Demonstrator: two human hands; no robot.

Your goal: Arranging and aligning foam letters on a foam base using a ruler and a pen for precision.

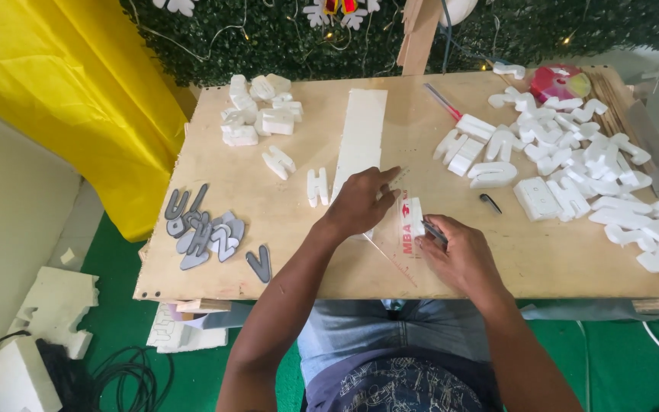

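My left hand presses flat on the near end of a long white foam strip and on a clear plastic ruler lying across it. My right hand grips a dark pen-like tool, its tip against the ruler's right edge. Both hands rest on a plywood table near its front edge. A white foam letter lies just left of my left hand.
A heap of white foam letters covers the table's right side, a smaller pile sits at the back left. Grey cut letters lie at the front left. A small black object, a pink disc, yellow cloth.
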